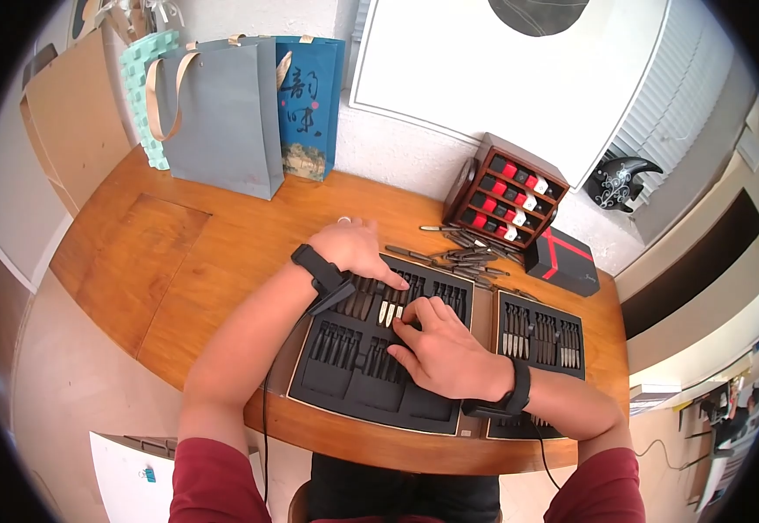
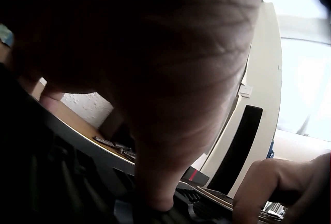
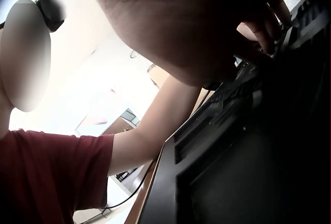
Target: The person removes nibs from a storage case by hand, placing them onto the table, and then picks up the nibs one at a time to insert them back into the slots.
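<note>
A black slotted cutlery tray [image 1: 397, 418] lies open on the table in front of me, with dark slim pieces standing in its rows of slots. My left hand [image 1: 353, 251] rests over the tray's far left edge, fingers spread and thumb stretched down to the slots. In the middle of the tray, my right hand [image 1: 449, 353] bends its fingers down beside a few short silver cutlery ends [image 1: 385, 314]. Its fingertips [image 3: 269, 45] reach right to the slots in the right wrist view; I cannot tell whether they pinch a piece.
A second slotted tray [image 1: 539, 315] with dark and silver pieces lies at the right. Behind are a pile of loose dark cutlery [image 1: 475, 260], a black box with red ribbon [image 1: 562, 261] and a wooden drawer rack [image 1: 510, 196]. Paper bags [image 1: 222, 122] stand back left.
</note>
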### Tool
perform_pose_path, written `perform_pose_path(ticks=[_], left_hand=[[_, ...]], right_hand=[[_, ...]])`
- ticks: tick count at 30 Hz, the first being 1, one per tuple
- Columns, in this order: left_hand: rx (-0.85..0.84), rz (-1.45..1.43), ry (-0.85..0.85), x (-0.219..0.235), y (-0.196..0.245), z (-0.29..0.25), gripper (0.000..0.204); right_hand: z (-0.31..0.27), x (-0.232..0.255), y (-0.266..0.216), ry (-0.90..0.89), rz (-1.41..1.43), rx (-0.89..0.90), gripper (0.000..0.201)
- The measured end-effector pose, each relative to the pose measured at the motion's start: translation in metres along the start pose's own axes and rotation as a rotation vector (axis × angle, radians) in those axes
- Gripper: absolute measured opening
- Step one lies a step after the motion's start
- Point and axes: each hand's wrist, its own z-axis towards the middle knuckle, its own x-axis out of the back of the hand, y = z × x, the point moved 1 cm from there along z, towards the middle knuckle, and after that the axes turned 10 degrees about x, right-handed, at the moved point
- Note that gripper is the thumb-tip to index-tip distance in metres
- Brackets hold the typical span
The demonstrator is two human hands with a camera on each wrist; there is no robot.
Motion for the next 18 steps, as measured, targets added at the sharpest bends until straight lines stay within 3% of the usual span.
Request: perform_pose_path(ticks=[4, 7, 8, 10, 11, 13, 18], left_hand=[[-0.018, -0.009, 0.062, -0.004, -0.002, 0.004, 0.129], [-0.021, 0.019, 0.067, -0.008, -0.004, 0.008, 0.132], [-0.019, 0.020, 0.068, -0.012, -0.005, 0.011, 0.132], [-0.040, 0.020, 0.116, -0.016, -0.007, 0.015, 0.128], [-0.035, 0.020, 0.118, -0.011, -0.006, 0.011, 0.128], [-0.062, 0.048, -0.005, -0.004, -0.003, 0.005, 0.123], [-0.074, 0.048, 0.001, -0.005, -0.005, 0.006, 0.123]], right_hand=[[0.009, 0.003, 0.040, 0.096, 0.128, 0.054, 0.012], [0.032, 0.017, 0.082, 0.283, 0.134, -0.167, 0.009], [0.041, 0.018, 0.100, 0.262, 0.073, -0.220, 0.013], [0.058, 0.021, 0.124, 0.134, 0.208, -0.300, 0.016], [0.065, 0.019, 0.135, 0.135, 0.209, -0.296, 0.016], [0.077, 0.013, 0.150, -0.068, 0.267, -0.297, 0.019], [0.093, 0.005, 0.161, -0.167, 0.260, -0.257, 0.023]])
